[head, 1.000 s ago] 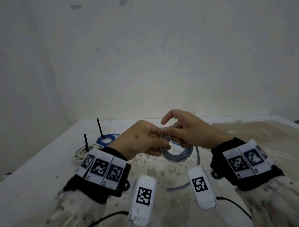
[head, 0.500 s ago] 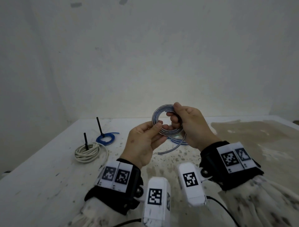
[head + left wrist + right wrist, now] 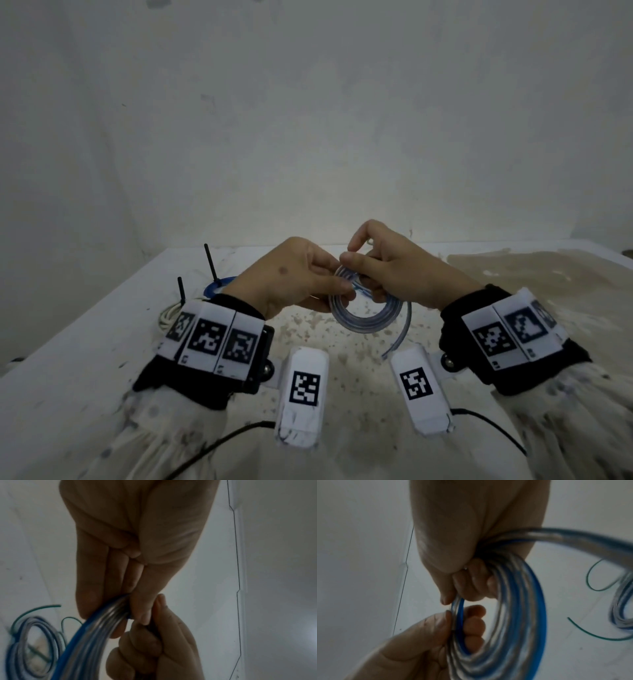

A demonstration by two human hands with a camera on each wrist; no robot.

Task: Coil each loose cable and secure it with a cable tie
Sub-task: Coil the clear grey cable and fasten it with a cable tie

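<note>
Both hands hold a coil of translucent blue-and-silver cable in the air above the white, stained table. The left hand pinches the coil's upper left side between thumb and fingers. The right hand grips the top with curled fingers. A loose cable end hangs below. On the table to the left lie a tied blue coil and a tied white coil.
</note>
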